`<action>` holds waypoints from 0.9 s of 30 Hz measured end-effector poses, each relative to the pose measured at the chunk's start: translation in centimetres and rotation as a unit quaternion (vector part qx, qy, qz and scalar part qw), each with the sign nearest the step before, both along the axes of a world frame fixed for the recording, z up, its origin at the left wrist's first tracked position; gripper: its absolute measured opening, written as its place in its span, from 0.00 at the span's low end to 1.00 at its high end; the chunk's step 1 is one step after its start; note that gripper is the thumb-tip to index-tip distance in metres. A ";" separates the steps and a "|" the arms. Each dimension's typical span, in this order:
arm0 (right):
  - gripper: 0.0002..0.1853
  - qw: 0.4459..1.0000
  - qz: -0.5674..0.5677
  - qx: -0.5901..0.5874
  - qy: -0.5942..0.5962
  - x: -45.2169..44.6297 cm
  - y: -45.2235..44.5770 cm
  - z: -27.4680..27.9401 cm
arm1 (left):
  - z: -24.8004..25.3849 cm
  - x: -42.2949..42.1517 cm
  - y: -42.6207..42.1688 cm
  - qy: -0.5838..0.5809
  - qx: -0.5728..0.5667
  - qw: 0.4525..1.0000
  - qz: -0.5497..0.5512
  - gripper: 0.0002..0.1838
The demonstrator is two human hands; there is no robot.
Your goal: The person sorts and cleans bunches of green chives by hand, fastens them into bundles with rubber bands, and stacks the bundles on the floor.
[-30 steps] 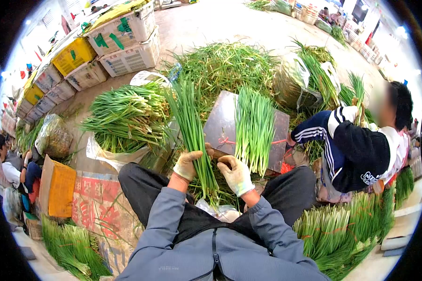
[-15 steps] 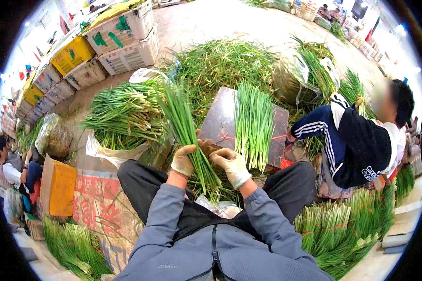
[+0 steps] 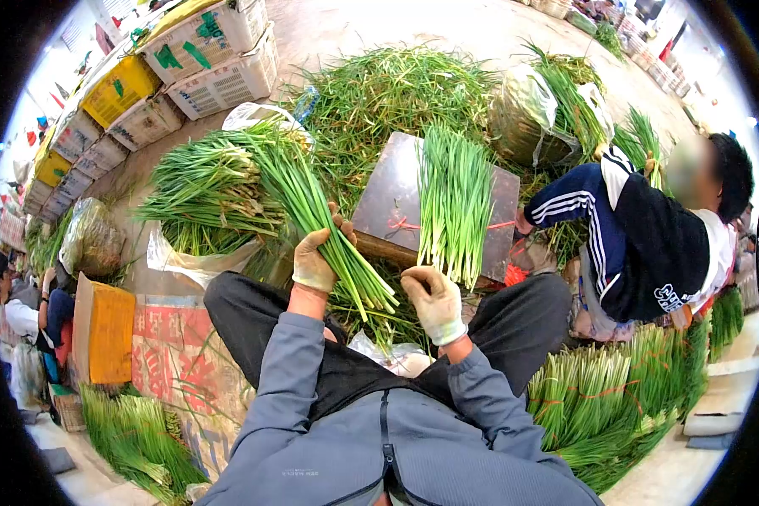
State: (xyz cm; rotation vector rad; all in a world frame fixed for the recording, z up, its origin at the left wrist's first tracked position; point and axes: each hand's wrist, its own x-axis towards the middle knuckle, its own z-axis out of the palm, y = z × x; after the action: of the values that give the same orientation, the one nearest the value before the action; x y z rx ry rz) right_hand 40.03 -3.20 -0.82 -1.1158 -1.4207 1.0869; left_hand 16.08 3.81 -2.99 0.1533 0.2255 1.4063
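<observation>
My left hand (image 3: 314, 261), in a pale work glove, is wrapped round a bunch of garlic chives (image 3: 320, 211). The bunch slants, leaves up to the left and pale stalk ends down to the right. My gloved right hand (image 3: 434, 304) is apart from it, to the right of the stalk ends. Its thumb and forefinger are drawn together; whether anything small is between them I cannot make out. Beyond it, a thick row of chives (image 3: 455, 202) lies on a metal-topped board (image 3: 388, 190), across a red tie (image 3: 403, 224).
A stack of chives (image 3: 211, 185) lies at left, and a heap of loose leaves (image 3: 396, 101) behind the board. A co-worker (image 3: 649, 236) sits at right. Tied bundles (image 3: 599, 388) stand at lower right. Crates (image 3: 219, 67) line the upper left; a yellow box (image 3: 105, 329) stands below them.
The held bunch has tilted further left, its stalk ends lifting. My right hand has moved away from the stalks, slightly right and down. The co-worker's arm has shifted a little.
</observation>
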 end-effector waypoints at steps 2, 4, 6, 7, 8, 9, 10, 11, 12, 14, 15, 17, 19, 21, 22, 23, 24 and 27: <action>0.06 0.976 0.009 0.183 -0.115 -1.2 -0.6 2.8 | 0.0 0.1 0.1 0.000 -0.001 1.000 0.000 0.31; 0.10 0.951 0.038 0.186 -0.245 -2.1 -1.1 2.4 | -0.2 0.3 0.1 -0.008 -0.003 1.000 -0.007 0.31; 0.13 0.929 0.053 0.148 -0.335 -2.9 -0.7 1.4 | -0.4 0.7 0.4 0.006 0.012 1.000 0.006 0.30; 0.13 0.929 0.052 0.149 -0.335 -3.0 -0.6 1.3 | -0.6 0.7 0.5 0.006 0.014 1.000 0.005 0.30; 0.14 0.930 0.042 0.120 -0.344 -3.1 -0.6 1.1 | -0.8 0.8 0.5 0.014 0.007 1.000 0.012 0.30; 0.14 0.930 0.035 0.090 -0.353 -3.4 -0.6 1.2 | -1.0 0.9 0.2 0.023 -0.003 1.000 0.021 0.30; 0.14 0.929 0.023 0.099 -0.356 -3.6 -0.5 1.2 | -1.2 1.2 0.0 0.035 -0.018 0.999 0.032 0.30; 0.14 0.929 0.024 0.099 -0.357 -3.8 -0.4 1.0 | -1.3 1.2 0.0 0.035 -0.019 0.999 0.033 0.30; 0.13 0.928 0.017 0.111 -0.355 -3.9 -0.1 0.5 | -1.5 1.3 0.2 0.040 -0.023 0.998 0.034 0.30; 0.12 0.926 -0.009 0.134 -0.352 -4.1 0.3 -0.3 | -1.9 1.6 0.4 0.049 -0.027 0.997 0.047 0.26; 0.12 0.926 -0.009 0.135 -0.352 -4.3 0.3 -0.4 | -1.8 1.6 0.4 0.049 -0.027 0.997 0.047 0.26; 0.11 0.932 -0.031 0.136 -0.333 -4.5 0.6 -0.5 | -1.5 1.6 0.4 -0.004 -0.064 0.998 0.030 0.25; 0.10 0.933 -0.039 0.129 -0.333 -4.6 0.9 -0.3 | -1.8 1.9 0.6 0.003 -0.069 0.996 0.057 0.22; 0.10 0.934 -0.047 0.121 -0.332 -4.7 1.4 -0.5 | -1.7 2.0 0.6 0.042 -0.029 0.997 0.052 0.18; 0.11 0.938 -0.052 0.120 -0.320 -4.8 1.7 -0.9 | -1.6 2.0 0.6 0.042 -0.029 0.997 0.052 0.18; 0.11 0.942 -0.058 0.119 -0.307 -4.8 1.9 -1.2 | -1.4 2.0 0.6 0.038 -0.021 0.998 0.047 0.19; 0.10 0.955 -0.059 0.103 -0.273 -4.8 2.0 -1.2 | -1.4 2.0 0.6 0.035 -0.013 0.998 0.043 0.20; 0.09 0.982 -0.033 0.013 -0.184 -4.3 2.4 -1.0 | -1.3 2.0 0.6 0.024 -0.034 0.998 0.041 0.24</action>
State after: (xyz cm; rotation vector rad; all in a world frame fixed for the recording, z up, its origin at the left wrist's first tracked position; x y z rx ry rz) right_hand 35.71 -0.77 -1.83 -1.3850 -1.6630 0.8399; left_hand 18.11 4.43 -4.33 0.1238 0.3215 1.4759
